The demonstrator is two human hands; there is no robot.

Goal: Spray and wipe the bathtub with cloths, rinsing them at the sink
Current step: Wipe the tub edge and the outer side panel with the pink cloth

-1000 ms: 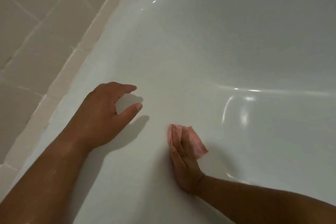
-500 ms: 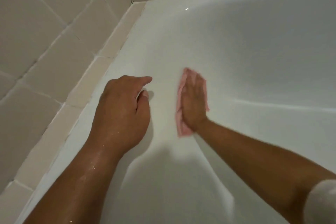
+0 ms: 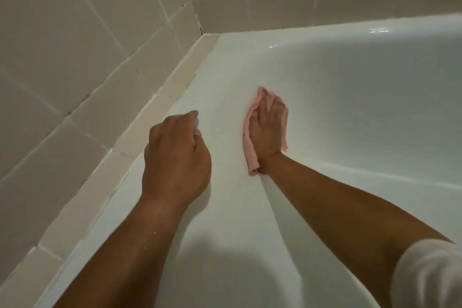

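The white bathtub [image 3: 375, 97] fills the right and lower part of the head view. A small pink cloth [image 3: 250, 155] lies flat on the inner slope just below the tub's rim. My right hand [image 3: 270, 130] presses on it with straight fingers pointing up the slope. My left hand [image 3: 175, 155] rests on the flat rim to the left of the cloth, fingers loosely curled and holding nothing. Water droplets speckle my left forearm.
Beige wall tiles [image 3: 75, 57] with white grout rise on the left and behind the tub, meeting at a corner [image 3: 200, 30]. A row of narrow trim tiles [image 3: 160, 105] borders the rim. A white sleeve [image 3: 432, 275] covers my right upper arm.
My right hand has slid the pink cloth up from the lower tub wall toward the rim. My left hand has curled and stayed on the rim. The view has tilted up toward the corner.
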